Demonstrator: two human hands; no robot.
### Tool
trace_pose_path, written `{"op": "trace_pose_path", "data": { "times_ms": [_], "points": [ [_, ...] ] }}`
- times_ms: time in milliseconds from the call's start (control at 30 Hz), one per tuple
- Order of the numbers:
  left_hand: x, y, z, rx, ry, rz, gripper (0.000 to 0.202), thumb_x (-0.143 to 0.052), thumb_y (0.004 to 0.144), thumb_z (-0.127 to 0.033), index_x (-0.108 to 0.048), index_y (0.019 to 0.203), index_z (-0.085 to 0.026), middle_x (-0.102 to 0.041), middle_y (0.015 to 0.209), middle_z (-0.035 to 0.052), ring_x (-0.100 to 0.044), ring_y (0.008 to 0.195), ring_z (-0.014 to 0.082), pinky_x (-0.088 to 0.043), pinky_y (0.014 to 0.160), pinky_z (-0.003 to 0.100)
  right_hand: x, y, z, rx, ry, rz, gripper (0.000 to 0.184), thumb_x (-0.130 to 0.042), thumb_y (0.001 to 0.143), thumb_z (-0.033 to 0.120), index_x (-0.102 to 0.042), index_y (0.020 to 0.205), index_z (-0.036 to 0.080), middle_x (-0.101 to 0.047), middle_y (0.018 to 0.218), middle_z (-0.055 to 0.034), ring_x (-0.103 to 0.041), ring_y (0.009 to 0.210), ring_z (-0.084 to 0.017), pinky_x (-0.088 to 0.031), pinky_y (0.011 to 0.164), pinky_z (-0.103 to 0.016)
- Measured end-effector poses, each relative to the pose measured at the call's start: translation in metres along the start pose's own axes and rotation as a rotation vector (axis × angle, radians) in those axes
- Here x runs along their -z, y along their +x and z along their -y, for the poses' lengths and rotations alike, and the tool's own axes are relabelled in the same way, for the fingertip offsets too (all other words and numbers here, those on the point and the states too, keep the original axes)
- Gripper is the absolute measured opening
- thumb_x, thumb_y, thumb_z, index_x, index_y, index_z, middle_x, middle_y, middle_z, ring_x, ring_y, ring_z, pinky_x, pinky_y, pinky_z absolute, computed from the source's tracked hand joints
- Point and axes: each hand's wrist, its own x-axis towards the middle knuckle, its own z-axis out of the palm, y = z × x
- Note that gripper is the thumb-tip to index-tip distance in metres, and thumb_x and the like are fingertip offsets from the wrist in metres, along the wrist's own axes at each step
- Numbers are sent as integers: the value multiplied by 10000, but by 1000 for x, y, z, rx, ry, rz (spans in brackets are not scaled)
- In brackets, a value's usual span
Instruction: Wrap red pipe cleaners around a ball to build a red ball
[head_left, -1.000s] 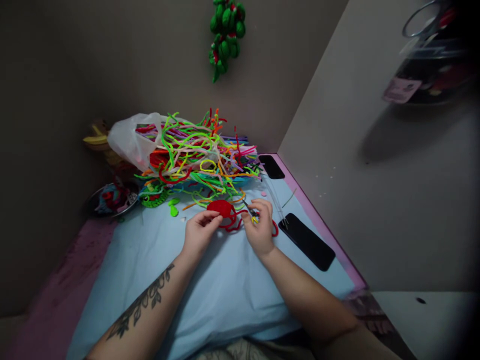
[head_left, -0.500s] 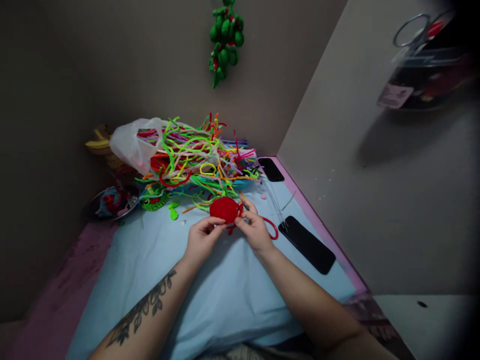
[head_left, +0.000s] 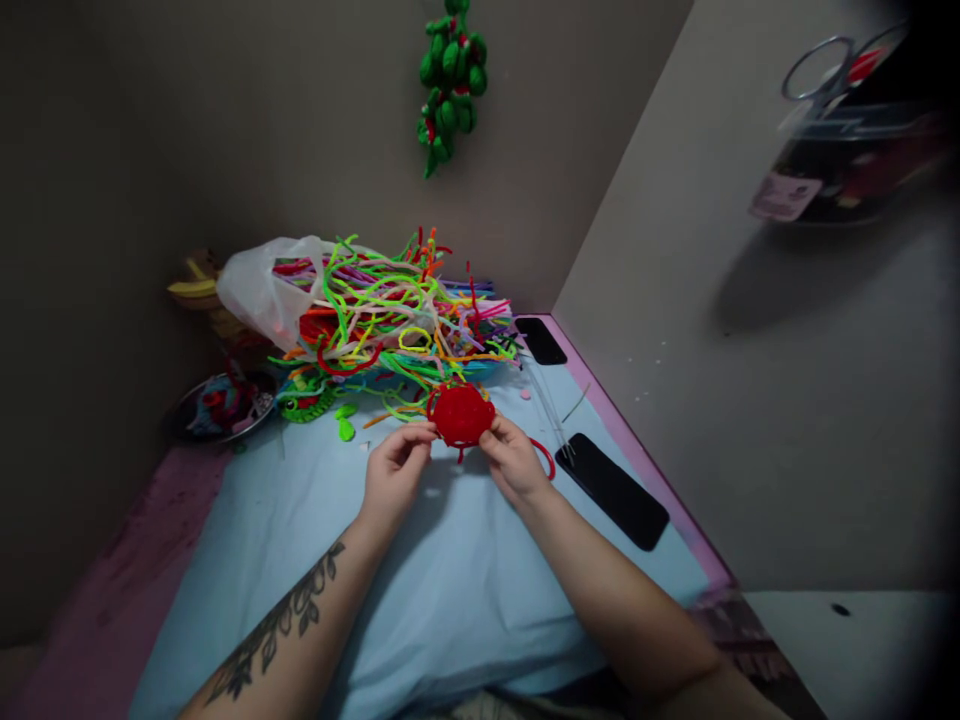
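Observation:
A round red piece that looks made of coiled pipe cleaner (head_left: pixel 462 415) is held up over the light blue cloth, its flat face toward me. Small red loops stick out around its rim, and a short end hangs below. My right hand (head_left: pixel 517 462) pinches the right edge between thumb and fingers. At the lower left rim, the thumb and fingertips of my left hand (head_left: pixel 396 468) are pressed together on the edge. A loose red pipe cleaner (head_left: pixel 546 458) curves out beside my right hand.
Behind my hands lies a heap of colourful pipe cleaners (head_left: pixel 405 300) by a white plastic bag (head_left: pixel 259 290). A metal bowl (head_left: pixel 184 425) stands left. Two black phones (head_left: pixel 616 492) lie to the right. Scissors (head_left: pixel 817 70) stick out of a wall-mounted container (head_left: pixel 840 180).
The red disc has moved slightly right and turned to show more of its face. My left hand has shifted left to the rim; my right fingers have closed in on the right edge.

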Motion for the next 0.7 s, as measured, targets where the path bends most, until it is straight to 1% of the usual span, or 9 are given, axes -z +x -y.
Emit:
{"op": "trace_pose_path", "data": {
  "times_ms": [67,133,200,267,333,400,533,633,700],
  "points": [
    [0,3,1,49,-40,-88,103,-645,697,-241,-634,789,-195,-626,774,3,-482,554,86,-386,534,211,1,0,1,-71,33,11,381,-627,703,597,-554,734,224,-669,927,-64,-629,923,-219,-488,836,-402],
    [1,6,3,141,-120,-107,219,-672,683,-277,-622,881,-198,-610,749,-12,-482,558,82,-369,525,201,1,-1,0,-117,79,19,370,-644,693,581,-546,722,226,-677,842,-45,-645,822,-205,-505,780,-387],
    [1,7,4,263,-250,-38,313,-676,691,-347,-622,956,-188,-630,824,12,-513,594,90,-372,533,207,1,-1,-2,-136,143,25,340,-677,685,535,-545,704,222,-677,796,-30,-646,760,-193,-509,759,-380],
    [1,9,5,347,-360,35,315,-670,704,-400,-635,913,-167,-630,806,20,-521,603,98,-372,539,213,1,-1,-4,-157,225,33,291,-709,679,470,-568,713,218,-680,789,-21,-647,746,-188,-506,779,-382],
    [1,9,6,372,-400,51,277,-691,694,-405,-632,797,-154,-599,701,-2,-493,574,91,-366,545,209,0,-2,-5,-186,302,50,233,-726,683,404,-606,750,216,-689,819,-21,-649,784,-189,-494,829,-383],
    [2,10,7,381,-400,37,267,-715,679,-391,-614,736,-150,-572,654,-19,-475,565,84,-366,557,205,-1,-2,-3,-214,359,79,197,-722,698,365,-642,799,216,-697,872,-28,-643,865,-197,-475,880,-377],
    [2,10,9,404,-363,22,267,-714,680,-392,-590,718,-159,-566,650,-26,-471,564,88,-352,553,208,-4,-3,2,-237,433,111,230,-696,726,380,-684,884,213,-696,969,-45,-603,1012,-222,-439,945,-375],
    [0,9,9,405,-318,69,261,-665,722,-420,-592,708,-170,-559,629,-19,-463,550,101,-331,529,217,-6,-4,3,-248,412,107,236,-729,693,344,-701,885,208,-689,1002,-45,-589,1041,-232,-415,977,-386],
    [0,8,10,407,-293,90,257,-631,748,-432,-603,718,-178,-565,646,-10,-462,556,109,-323,520,220,-6,-4,0,-246,371,79,224,-739,677,321,-708,868,208,-680,1014,-44,-575,1059,-236,-400,992,-396]
  ]
}}
